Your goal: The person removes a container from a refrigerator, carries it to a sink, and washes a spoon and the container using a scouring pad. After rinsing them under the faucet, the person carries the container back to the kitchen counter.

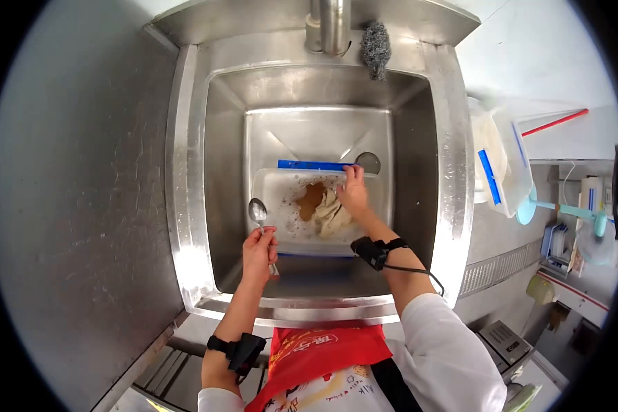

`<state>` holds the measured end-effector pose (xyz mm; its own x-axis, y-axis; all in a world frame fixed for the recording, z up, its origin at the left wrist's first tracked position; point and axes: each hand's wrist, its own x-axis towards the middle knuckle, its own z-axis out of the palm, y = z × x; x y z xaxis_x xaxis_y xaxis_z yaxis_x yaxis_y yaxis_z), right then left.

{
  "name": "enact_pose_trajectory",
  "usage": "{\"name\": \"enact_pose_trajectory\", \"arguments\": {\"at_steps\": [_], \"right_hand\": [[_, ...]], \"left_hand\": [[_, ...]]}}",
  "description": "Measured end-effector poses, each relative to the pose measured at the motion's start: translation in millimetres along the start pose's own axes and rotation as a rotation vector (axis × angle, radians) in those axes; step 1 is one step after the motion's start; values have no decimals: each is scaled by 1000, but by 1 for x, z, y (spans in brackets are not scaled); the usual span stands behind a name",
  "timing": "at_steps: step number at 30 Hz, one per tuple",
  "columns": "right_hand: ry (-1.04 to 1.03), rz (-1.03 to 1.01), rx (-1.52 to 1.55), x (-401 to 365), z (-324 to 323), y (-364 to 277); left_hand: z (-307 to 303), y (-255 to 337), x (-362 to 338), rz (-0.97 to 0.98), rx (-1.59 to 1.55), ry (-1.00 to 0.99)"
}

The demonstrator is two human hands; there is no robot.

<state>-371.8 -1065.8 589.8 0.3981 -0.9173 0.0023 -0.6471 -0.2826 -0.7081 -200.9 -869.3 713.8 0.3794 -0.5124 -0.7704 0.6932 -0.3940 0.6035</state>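
Note:
A metal spoon [257, 211] is gripped in my left hand [259, 253], its bowl pointing up and away over the left end of a clear plastic container [281, 233]. The container lies in the steel sink [410, 206] and has blue strips [309, 165] along its long sides. Inside it are a brown patch [312, 200] and a crumpled beige cloth-like item [332, 215]. My right hand [353, 192] is at the container's far right edge, fingertips by the blue strip and the palm side near the beige item; the fingers look bent over the rim.
A faucet [334, 27] and a steel-wool scrubber [375, 51] are at the sink's back edge. The round drain [368, 163] lies beyond the container. Right of the sink stand another blue-edged container [518, 165] and a light-blue handled tool [563, 208].

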Motion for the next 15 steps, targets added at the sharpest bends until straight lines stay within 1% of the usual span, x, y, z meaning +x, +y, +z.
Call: {"name": "enact_pose_trajectory", "arguments": {"at_steps": [1, 4, 7, 9, 10, 11, 13, 15], "right_hand": [[68, -79, -19, -6, 10, -3], [-90, -425, -42, -26, 17, -14], [-139, -352, -364, -51, 18, 3], [-523, 148, -320, -47, 36, 48], [-711, 409, -290, -45, 35, 51], [-805, 495, -63, -49, 34, 52], [-953, 644, 395, -38, 2, 8], [-1036, 629, 701, -42, -12, -19]], "left_hand": [[0, -1, 0, -7, 2, 0], [1, -3, 5, -31, 38, 4], [-2, -9, 10, -72, 94, 1], [-3, -13, 16, -109, 148, 5], [-2, -16, 18, -111, 154, 20], [1, -20, 20, -118, 166, 31], [13, -20, 24, -139, 170, 28], [22, -18, 20, -184, 162, 22]]}}
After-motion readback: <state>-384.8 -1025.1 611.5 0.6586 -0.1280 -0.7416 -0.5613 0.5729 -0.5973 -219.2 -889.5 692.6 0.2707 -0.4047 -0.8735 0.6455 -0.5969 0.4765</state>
